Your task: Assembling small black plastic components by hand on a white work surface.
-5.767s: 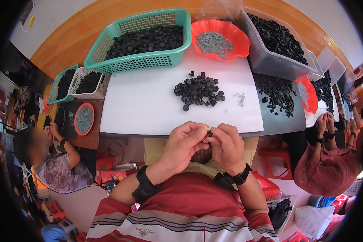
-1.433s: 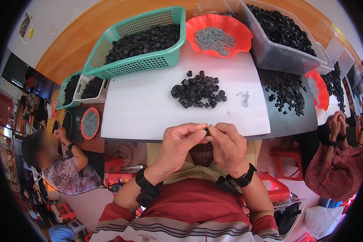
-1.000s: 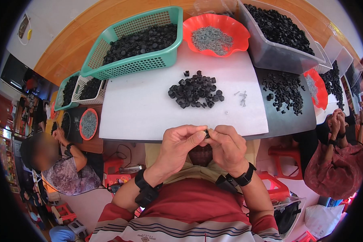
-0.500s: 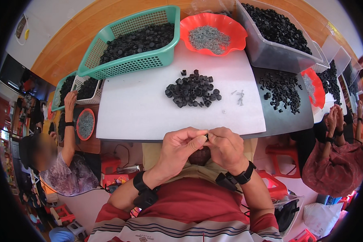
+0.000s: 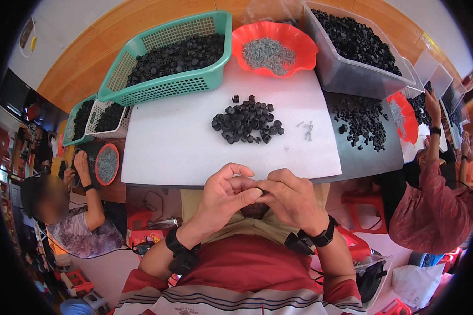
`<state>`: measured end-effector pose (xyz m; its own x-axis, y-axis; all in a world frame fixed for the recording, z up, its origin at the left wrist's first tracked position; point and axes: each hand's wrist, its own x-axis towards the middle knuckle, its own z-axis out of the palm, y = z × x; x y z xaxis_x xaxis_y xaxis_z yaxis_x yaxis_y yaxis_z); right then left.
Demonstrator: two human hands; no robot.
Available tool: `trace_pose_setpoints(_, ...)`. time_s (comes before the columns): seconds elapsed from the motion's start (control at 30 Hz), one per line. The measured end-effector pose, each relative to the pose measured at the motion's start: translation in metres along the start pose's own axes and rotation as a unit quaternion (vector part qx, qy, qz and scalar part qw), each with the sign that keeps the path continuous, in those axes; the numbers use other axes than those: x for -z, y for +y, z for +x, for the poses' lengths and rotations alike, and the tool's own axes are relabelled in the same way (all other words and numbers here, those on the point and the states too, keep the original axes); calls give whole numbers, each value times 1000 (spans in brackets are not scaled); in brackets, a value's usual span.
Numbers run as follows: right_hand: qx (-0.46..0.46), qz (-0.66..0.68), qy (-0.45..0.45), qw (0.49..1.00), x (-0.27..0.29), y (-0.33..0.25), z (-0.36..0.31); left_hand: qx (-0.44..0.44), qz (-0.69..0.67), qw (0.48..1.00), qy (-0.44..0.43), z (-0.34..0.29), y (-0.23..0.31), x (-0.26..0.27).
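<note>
At the near edge of the white-covered table, my left hand and my right hand meet fingertip to fingertip. Pinched between them is a small black plastic part, mostly covered by the fingers. My left index finger is raised and curved above the pinch. Beyond my hands lies a heap of small black plastic pieces on a white foam sheet. To its right rest a few silver screws.
Along the back stand a green basket of black caps, a red scalloped bowl of screws and a clear bin of black parts. More black pieces lie on the dark tabletop at right. Co-workers sit at left and right.
My hands have dropped slightly toward me, and my left index finger has lifted off the pinch. The left co-worker's hand has left the baskets; the right co-worker's arm has reached farther forward.
</note>
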<state>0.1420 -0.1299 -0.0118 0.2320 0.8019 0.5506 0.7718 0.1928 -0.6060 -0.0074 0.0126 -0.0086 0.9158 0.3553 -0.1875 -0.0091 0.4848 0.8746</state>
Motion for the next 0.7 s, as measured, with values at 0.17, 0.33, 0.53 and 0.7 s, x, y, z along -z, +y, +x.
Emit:
trace_pose_setpoints(0.17, -4, -13, -4, 1000, 1, 0, -3, 3, 8, 1000, -11, 0, -1, 2)
trace_pose_setpoints(0.33, -16, 21, -15, 1000, 9, -2, 4, -15, 0, 1000, -18, 2, 0, 2)
trace_pose_setpoints(0.53, -53, 72, 31, 996, 16, 0, 5, -33, 44, 998, 21, 4, 4, 0)
trace_pose_setpoints(0.7, -94, 19, 113, 989, 25, 26, 1, -118, 98, 986, 59, 9, 4, 13)
